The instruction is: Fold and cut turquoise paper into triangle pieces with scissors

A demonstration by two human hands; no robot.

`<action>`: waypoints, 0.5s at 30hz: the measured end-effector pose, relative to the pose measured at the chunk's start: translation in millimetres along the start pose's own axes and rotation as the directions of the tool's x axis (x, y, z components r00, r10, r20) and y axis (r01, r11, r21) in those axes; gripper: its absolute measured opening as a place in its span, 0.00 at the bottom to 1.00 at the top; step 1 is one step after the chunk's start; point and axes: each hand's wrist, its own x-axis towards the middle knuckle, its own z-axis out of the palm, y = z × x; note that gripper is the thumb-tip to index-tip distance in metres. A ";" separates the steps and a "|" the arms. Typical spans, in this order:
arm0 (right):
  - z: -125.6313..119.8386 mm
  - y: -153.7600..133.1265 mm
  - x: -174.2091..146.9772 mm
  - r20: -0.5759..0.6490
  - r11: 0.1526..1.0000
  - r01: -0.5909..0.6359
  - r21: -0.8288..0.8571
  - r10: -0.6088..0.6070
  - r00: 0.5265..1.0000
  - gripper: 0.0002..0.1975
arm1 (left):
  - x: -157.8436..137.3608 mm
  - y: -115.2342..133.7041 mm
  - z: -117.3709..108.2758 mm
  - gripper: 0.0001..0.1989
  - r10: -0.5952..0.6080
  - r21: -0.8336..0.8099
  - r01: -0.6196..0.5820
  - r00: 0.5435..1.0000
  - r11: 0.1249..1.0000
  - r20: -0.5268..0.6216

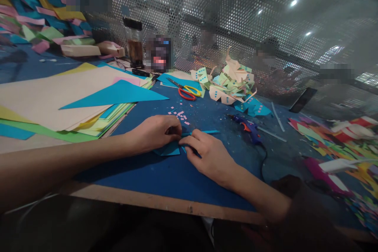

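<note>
On the blue tabletop, both my hands close on one folded piece of blue paper [169, 149]. My left hand [158, 130] has its fingers curled over the upper left part of the fold. Pressing from the other side is my right hand [203, 151], its thumb and fingertips drawn together at the paper's middle. A narrow blue point of the paper sticks out to the right beyond the right knuckles. My fingers hide the centre of the fold. Small pink paper bits [181, 116] lie just beyond the hands.
Scissors [189, 92] with red and yellow handles lie ahead, near a heap of folded paper figures [233, 82]. A blue glue gun [248, 128] is at right. Stacked coloured sheets [73, 94] cover the left. A bottle [135, 45] and a phone [161, 53] stand behind.
</note>
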 end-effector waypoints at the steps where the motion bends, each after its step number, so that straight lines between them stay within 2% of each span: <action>1: -0.5 0.2 0.0 0.003 1.000 0.007 -0.001 -0.007 1.000 0.12 | 0.1 -0.6 0.3 0.04 0.007 0.002 -0.007 1.000 1.000 -0.005; 15: -11.2 0.2 -6.0 0.060 0.998 0.069 -0.016 -0.067 0.996 0.11 | -0.3 -0.5 0.2 0.03 0.042 -0.002 -0.042 0.999 0.999 -0.018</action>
